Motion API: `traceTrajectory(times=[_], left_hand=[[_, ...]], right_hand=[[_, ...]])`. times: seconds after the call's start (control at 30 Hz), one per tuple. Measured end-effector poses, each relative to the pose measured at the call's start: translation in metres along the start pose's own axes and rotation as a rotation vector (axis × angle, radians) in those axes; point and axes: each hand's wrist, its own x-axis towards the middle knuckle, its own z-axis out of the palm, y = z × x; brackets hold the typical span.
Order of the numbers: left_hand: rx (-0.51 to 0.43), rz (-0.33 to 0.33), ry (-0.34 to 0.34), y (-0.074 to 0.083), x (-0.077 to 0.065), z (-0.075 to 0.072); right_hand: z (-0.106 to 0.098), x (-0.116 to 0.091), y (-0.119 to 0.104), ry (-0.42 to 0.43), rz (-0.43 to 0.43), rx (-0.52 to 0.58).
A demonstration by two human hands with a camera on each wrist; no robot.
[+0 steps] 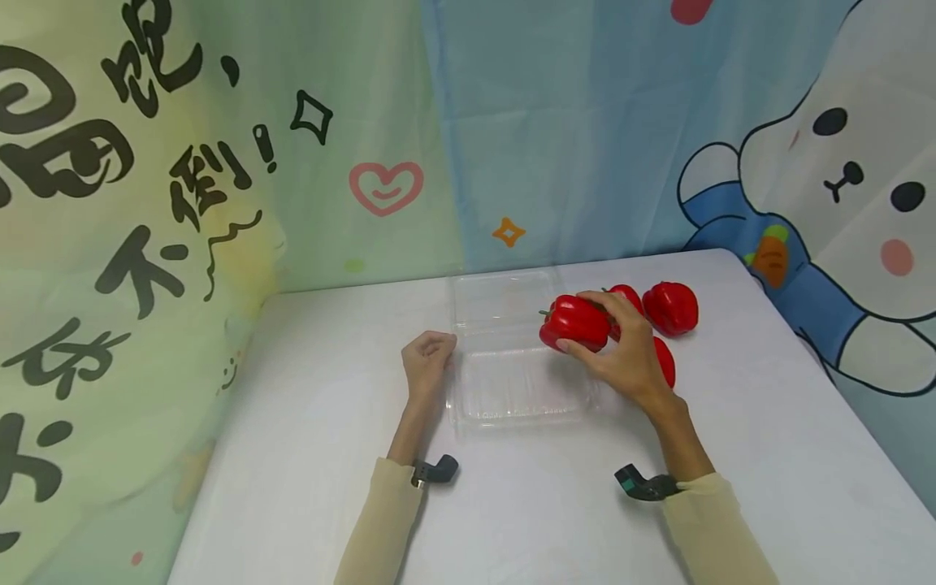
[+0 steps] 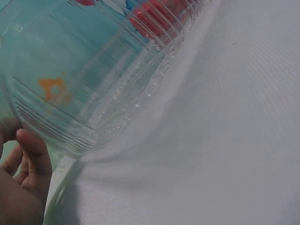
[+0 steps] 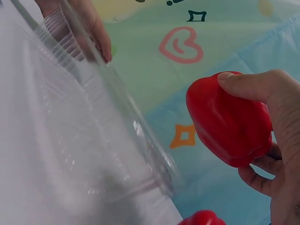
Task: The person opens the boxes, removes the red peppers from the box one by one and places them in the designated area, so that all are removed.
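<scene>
A red bell pepper (image 1: 574, 322) is gripped in my right hand (image 1: 627, 355), thumb on one side and fingers on the other. It hangs over the right part of a clear plastic clamshell box (image 1: 522, 390), whose lid (image 1: 504, 299) lies folded back toward the wall. In the right wrist view the held bell pepper (image 3: 227, 119) is clear of the box. My left hand (image 1: 427, 361) is at the box's left edge; the left wrist view shows its thumb and finger (image 2: 35, 150) pinching the plastic rim. No pepper lies inside the box.
More red bell peppers lie right of the box: one at the back right (image 1: 670, 309), one partly behind my right hand (image 1: 625, 299), and one beside its wrist (image 1: 665, 361). A white table (image 1: 314, 422) meets a printed cloth backdrop (image 1: 351, 97) behind.
</scene>
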Motion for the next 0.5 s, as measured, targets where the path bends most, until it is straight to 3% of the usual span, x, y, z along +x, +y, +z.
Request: traceTrajectory(times=[0.5], left_hand=[[0.045, 0.012, 0.009, -0.001, 0.001, -0.001]], right_hand=[[-0.028, -0.013, 0.018, 0.081, 0.074, -0.093]])
